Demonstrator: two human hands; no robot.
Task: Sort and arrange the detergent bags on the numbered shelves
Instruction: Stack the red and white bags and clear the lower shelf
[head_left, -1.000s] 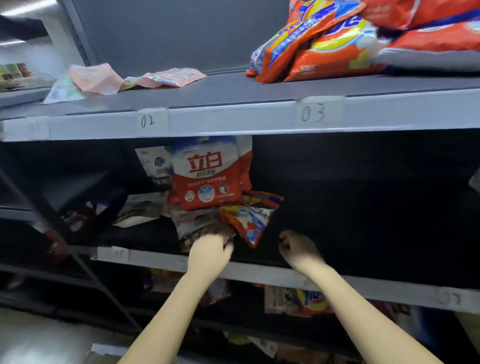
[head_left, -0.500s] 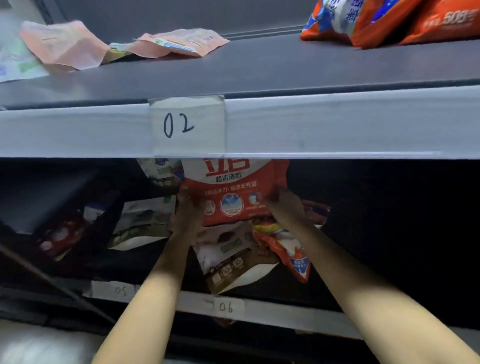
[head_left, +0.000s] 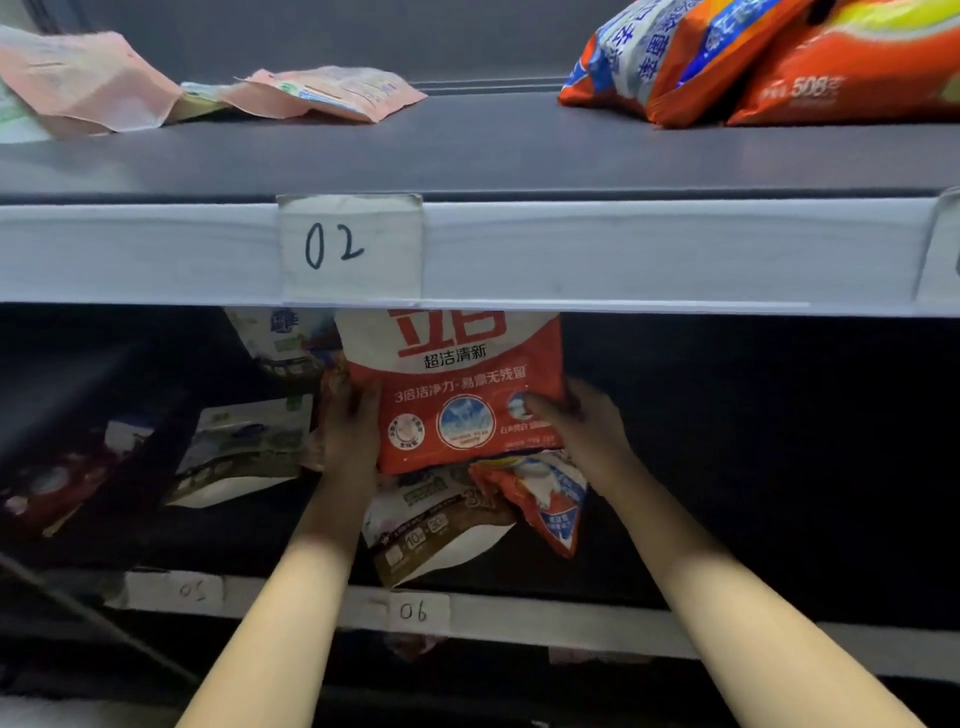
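The left hand (head_left: 349, 437) has its fingers curled around the left edge of the red and white detergent bag (head_left: 457, 395), and the right hand (head_left: 582, 423) grips the right edge with its thumb laid across the printed front. The two-sided hold appears meant to keep the soft bag upright and facing outward. The bag stands on the lower shelf (head_left: 519, 613), left of centre and under the shadow of the upper shelf (head_left: 623, 249), whose edge hides its top. It rests against a heap of other bags: a brown and white pouch (head_left: 431, 540) lies flat beneath and nearer, and a crumpled orange bag (head_left: 545, 499) sits just right of that. A pale pouch (head_left: 244, 447) lies further left. Paper label 02 (head_left: 349, 248) marks the upper shelf edge; labels 05 (head_left: 193, 590) and 06 (head_left: 415, 611) mark the lower. Orange bags (head_left: 779, 67) lie far right on top, with flat pink pouches (head_left: 322, 91) left of them.
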